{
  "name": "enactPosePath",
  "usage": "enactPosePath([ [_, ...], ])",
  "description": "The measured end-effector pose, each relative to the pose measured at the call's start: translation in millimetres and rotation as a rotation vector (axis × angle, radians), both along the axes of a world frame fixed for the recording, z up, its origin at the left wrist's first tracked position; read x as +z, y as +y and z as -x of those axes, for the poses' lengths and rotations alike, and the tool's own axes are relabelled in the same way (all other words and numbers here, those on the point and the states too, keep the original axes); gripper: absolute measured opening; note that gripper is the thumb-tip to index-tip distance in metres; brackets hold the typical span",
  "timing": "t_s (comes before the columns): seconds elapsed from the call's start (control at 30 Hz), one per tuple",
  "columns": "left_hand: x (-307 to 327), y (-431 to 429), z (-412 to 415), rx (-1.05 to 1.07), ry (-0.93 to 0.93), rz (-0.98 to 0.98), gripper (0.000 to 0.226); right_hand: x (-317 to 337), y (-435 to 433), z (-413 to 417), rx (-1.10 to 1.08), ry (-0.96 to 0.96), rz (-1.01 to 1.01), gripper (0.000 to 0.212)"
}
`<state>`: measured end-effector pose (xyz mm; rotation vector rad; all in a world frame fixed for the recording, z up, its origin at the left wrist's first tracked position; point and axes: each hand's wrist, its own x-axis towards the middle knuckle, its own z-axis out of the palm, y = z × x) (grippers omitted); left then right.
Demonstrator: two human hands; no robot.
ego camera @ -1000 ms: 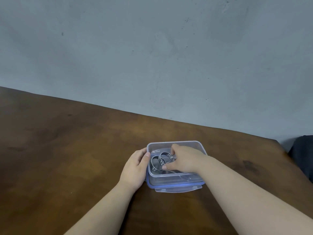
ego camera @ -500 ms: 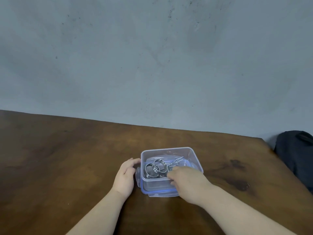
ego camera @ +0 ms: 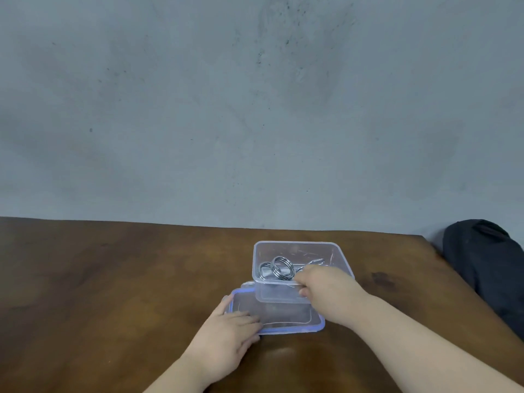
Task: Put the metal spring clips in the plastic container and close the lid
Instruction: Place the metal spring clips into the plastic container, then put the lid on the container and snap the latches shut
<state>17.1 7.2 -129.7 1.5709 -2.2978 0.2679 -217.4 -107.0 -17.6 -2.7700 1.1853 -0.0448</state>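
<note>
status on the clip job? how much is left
Done: the coiled metal spring clips sit inside the clear plastic container. In hand: the right hand grips the container's near rim, lifting it off the blue-rimmed clear lid, which the left hand holds flat on the brown wooden table. Left: put the lid on and close it.

Container (ego camera: 300, 248): clear, smooth plastic, lightly scuffed. Lid (ego camera: 286, 319): same clear plastic, blue rim. Spring clips (ego camera: 279, 268): bright, glossy coiled metal wire. Table (ego camera: 113, 279): dark brown wood, smooth, faint sheen, stained at right. Wall (ego camera: 255, 109): matt grey, speckled. Bag (ego camera: 487, 268): dark matt cloth, far right.
</note>
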Motion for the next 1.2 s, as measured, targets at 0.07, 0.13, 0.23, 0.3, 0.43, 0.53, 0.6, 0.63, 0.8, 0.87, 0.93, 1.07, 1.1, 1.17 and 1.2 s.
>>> enactPosePath([
  [0.07, 23.7, 7.0, -1.7, -0.075, 0.137, 0.084, 0.028, 0.2, -1.6, 4.6, -0.01, -0.001, -0.029, 0.018],
  [0.13, 52.8, 15.9, -2.3, -0.101, 0.259, 0.13, 0.032, -2.4, -2.3, 9.3, -0.009, -0.013, -0.055, 0.017],
  [0.23, 89.4, 27.7, -1.5, -0.124, 0.423, 0.16, 0.035, -9.9, 1.7, 13.8, 0.03, 0.0, -0.084, 0.018],
  [0.3, 104.3, 29.8, 1.1, -0.103, 0.594, 0.133, 0.034, -17.5, 3.8, 14.0, 0.067, 0.038, -0.114, 0.028],
  [0.43, 114.6, 15.4, 12.6, 0.001, 0.823, 0.059, 0.029, -33.6, 0.6, 20.8, 0.044, -0.042, -0.269, 0.022],
  [0.53, 118.5, -4.7, 19.9, 0.088, 0.925, -0.036, 0.033, -21.8, 3.2, 32.5, -0.075, -0.388, -0.447, 0.023],
  [0.6, 121.4, -19.5, 23.0, 0.153, 0.97, -0.112, 0.038, -12.7, -3.0, 43.1, -0.312, -0.872, -0.686, 0.015],
  [0.63, 122.7, -27.2, 25.4, 0.183, 0.973, -0.142, 0.039, -5.8, -5.0, 50.4, -0.384, -1.074, -0.811, 0.019],
  [0.8, 126.6, -68.2, 42.6, 0.257, 0.998, -0.268, 0.04, -2.2, -9.4, 62.2, -0.391, -1.261, -0.708, 0.042],
  [0.87, 125.4, -81.9, 43.0, 0.26, 1.135, -0.286, 0.029, -8.9, -16.3, 60.2, -0.444, -1.196, -0.484, 0.034],
  [0.93, 118.5, -90.4, 36.2, 0.277, 1.226, -0.295, 0.022, -18.1, -28.2, 60.4, -0.494, -1.236, -0.514, 0.037],
  [1.07, 90.5, -88.3, 24.0, 0.404, 1.099, -0.379, 0.004, -35.0, -49.8, 59.3, -0.659, -1.123, -0.515, 0.038],
  [1.1, 84.1, -87.6, 23.4, 0.442, 1.07, -0.379, 0.008, -37.9, -53.1, 56.8, -0.693, -1.084, -0.472, 0.039],
  [1.17, 76.2, -87.4, 24.5, 0.513, 1.079, -0.366, 0.013, -41.1, -58.0, 51.0, -0.739, -0.987, -0.395, 0.036],
  [1.2, 73.6, -88.8, 26.0, 0.547, 1.096, -0.365, 0.015, -42.4, -59.9, 48.1, -0.749, -0.908, -0.363, 0.035],
])
